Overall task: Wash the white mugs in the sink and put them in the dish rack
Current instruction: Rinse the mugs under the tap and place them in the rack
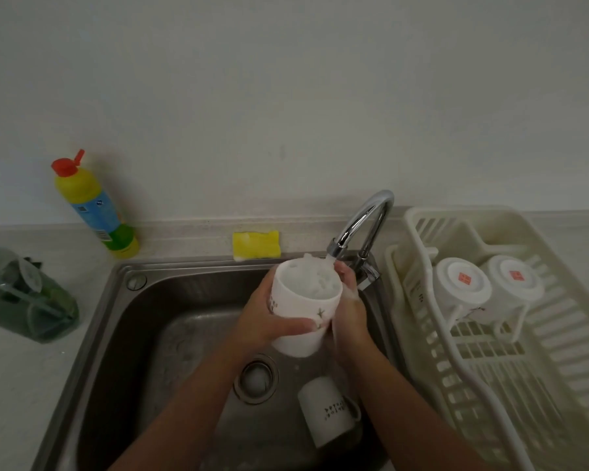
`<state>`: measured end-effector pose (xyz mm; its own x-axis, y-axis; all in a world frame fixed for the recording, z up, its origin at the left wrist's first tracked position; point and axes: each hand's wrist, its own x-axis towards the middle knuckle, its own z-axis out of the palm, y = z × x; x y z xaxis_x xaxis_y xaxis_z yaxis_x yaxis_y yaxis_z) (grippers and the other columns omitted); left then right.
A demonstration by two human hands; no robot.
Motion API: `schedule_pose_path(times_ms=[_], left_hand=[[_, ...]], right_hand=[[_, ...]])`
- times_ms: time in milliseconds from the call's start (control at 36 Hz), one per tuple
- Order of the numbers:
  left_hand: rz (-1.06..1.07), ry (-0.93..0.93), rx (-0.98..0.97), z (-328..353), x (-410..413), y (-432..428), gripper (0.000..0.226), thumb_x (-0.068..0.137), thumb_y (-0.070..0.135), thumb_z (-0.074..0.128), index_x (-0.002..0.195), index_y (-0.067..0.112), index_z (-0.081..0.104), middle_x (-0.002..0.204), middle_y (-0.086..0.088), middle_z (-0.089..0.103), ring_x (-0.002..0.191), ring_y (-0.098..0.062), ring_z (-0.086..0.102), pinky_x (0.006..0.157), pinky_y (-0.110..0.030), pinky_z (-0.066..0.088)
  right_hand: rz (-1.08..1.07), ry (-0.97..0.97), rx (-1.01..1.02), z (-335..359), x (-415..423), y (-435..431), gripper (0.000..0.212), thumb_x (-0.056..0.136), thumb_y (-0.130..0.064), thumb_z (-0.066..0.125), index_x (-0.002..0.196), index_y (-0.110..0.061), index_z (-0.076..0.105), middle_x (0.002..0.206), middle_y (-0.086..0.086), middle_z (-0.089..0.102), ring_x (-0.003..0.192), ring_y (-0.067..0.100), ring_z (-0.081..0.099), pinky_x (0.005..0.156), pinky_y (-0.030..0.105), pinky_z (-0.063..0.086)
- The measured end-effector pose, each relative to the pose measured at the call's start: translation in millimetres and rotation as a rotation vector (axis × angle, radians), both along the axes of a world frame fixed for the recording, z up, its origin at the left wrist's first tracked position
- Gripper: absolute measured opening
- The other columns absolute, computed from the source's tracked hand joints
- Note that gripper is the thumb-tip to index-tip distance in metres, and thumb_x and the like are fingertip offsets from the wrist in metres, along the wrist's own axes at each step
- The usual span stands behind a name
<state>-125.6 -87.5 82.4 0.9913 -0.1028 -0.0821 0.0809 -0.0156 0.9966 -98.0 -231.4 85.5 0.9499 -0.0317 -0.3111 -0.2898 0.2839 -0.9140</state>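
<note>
I hold a white mug [298,305] under the running faucet [361,229], above the steel sink [143,321]; water and foam fill its mouth. My left hand [269,321] grips its left side, thumb across the front. My right hand [349,307] wraps its right side, wet with suds. Another white mug [327,411] lies on its side on the sink floor, near the drain [255,379]. Two white mugs [461,283] [512,282] sit upside down in the cream dish rack [524,368] on the right.
A yellow sponge [256,245] lies on the sink's back ledge. A yellow and green detergent bottle with a red cap [94,209] stands at the back left. A green translucent container [24,297] lies on the left counter.
</note>
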Motion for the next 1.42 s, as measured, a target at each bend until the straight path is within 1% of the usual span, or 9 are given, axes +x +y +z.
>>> schedule_pose_path(times_ms=[111, 250, 444, 667, 833, 972, 1083, 1250, 1417], left_hand=[[-0.094, 0.040, -0.032, -1.7, -1.0, 5.7, 0.090, 0.052, 0.025, 0.086, 0.134, 0.026, 0.048, 0.127, 0.003, 0.066, 0.118, -0.021, 0.062, 0.092, -0.039, 0.055], [-0.130, 0.141, -0.076, -14.3, -0.5, 11.0, 0.095, 0.055, 0.026, 0.086, 0.140, 0.024, 0.044, 0.132, -0.008, 0.062, 0.122, -0.031, 0.060, 0.100, -0.060, 0.049], [-0.019, 0.198, -0.140, -30.4, -8.0, 8.6, 0.102, 0.058, 0.028, 0.086, 0.146, 0.025, 0.034, 0.137, -0.013, 0.056, 0.121, -0.032, 0.059, 0.097, -0.058, 0.051], [0.111, 0.224, -0.260, -40.5, -19.5, 11.4, 0.091, 0.060, 0.036, 0.087, 0.140, 0.018, 0.046, 0.129, -0.014, 0.065, 0.119, -0.037, 0.061, 0.094, -0.057, 0.052], [0.176, 0.109, -0.129, -33.9, -21.9, 14.2, 0.092, 0.058, 0.032, 0.085, 0.139, 0.028, 0.041, 0.130, 0.001, 0.062, 0.118, -0.021, 0.062, 0.087, -0.039, 0.057], [0.165, 0.040, -0.011, -30.9, -24.6, 11.8, 0.089, 0.057, 0.032, 0.089, 0.133, 0.029, 0.043, 0.128, 0.014, 0.058, 0.119, -0.009, 0.059, 0.086, -0.026, 0.055], [0.132, 0.074, 0.004, -30.6, -23.5, -0.3, 0.087, 0.056, 0.035, 0.091, 0.132, 0.031, 0.047, 0.123, 0.021, 0.061, 0.117, -0.004, 0.060, 0.086, -0.024, 0.055], [0.106, 0.124, -0.064, -31.1, -24.4, -20.4, 0.087, 0.057, 0.017, 0.089, 0.132, 0.024, 0.046, 0.126, 0.006, 0.060, 0.108, 0.001, 0.063, 0.079, -0.019, 0.054], [0.095, 0.177, -0.073, -44.2, -19.1, -29.9, 0.081, 0.065, 0.003, 0.087, 0.131, 0.029, 0.046, 0.127, 0.005, 0.061, 0.107, 0.000, 0.063, 0.081, -0.023, 0.056]], right_hand=[[0.134, 0.124, 0.145, 7.9, 3.4, 0.2, 0.053, 0.079, -0.040, 0.071, 0.121, -0.008, 0.063, 0.113, 0.022, 0.068, 0.106, 0.039, 0.065, 0.092, 0.054, 0.051], [0.148, 0.167, 0.062, 6.9, 10.6, -3.3, 0.025, 0.095, -0.020, 0.057, 0.114, -0.007, 0.066, 0.097, 0.013, 0.074, 0.089, 0.030, 0.071, 0.087, 0.050, 0.055], [0.123, 0.186, -0.079, 3.7, 16.3, 5.5, 0.019, 0.097, -0.012, 0.054, 0.113, -0.009, 0.064, 0.101, 0.017, 0.072, 0.096, 0.037, 0.069, 0.084, 0.050, 0.056], [0.019, 0.212, -0.076, 3.6, 20.4, 21.1, 0.017, 0.100, -0.017, 0.050, 0.104, -0.018, 0.067, 0.092, 0.010, 0.070, 0.091, 0.028, 0.068, 0.079, 0.043, 0.057], [-0.049, 0.207, -0.126, 3.9, 20.6, 23.9, 0.022, 0.095, -0.031, 0.059, 0.110, -0.017, 0.069, 0.093, 0.012, 0.074, 0.087, 0.030, 0.072, 0.077, 0.046, 0.059], [-0.143, 0.001, -0.290, 14.0, 13.3, 10.0, 0.030, 0.092, -0.002, 0.046, 0.076, -0.013, 0.069, 0.076, 0.017, 0.066, 0.070, 0.025, 0.062, 0.063, 0.035, 0.052], [-0.192, -0.019, -0.318, 8.1, 8.1, 0.2, 0.022, 0.090, -0.008, 0.055, 0.069, -0.006, 0.063, 0.070, 0.019, 0.064, 0.064, 0.027, 0.060, 0.059, 0.039, 0.053], [-0.222, -0.004, -0.363, 1.3, 2.4, -10.8, 0.023, 0.088, -0.006, 0.059, 0.067, 0.001, 0.055, 0.067, 0.015, 0.058, 0.062, 0.021, 0.055, 0.060, 0.037, 0.052], [-0.278, -0.029, -0.413, 5.0, -1.1, -20.0, 0.035, 0.080, 0.006, 0.049, 0.056, -0.016, 0.038, 0.050, -0.004, 0.034, 0.051, 0.011, 0.031, 0.045, 0.023, 0.028]])
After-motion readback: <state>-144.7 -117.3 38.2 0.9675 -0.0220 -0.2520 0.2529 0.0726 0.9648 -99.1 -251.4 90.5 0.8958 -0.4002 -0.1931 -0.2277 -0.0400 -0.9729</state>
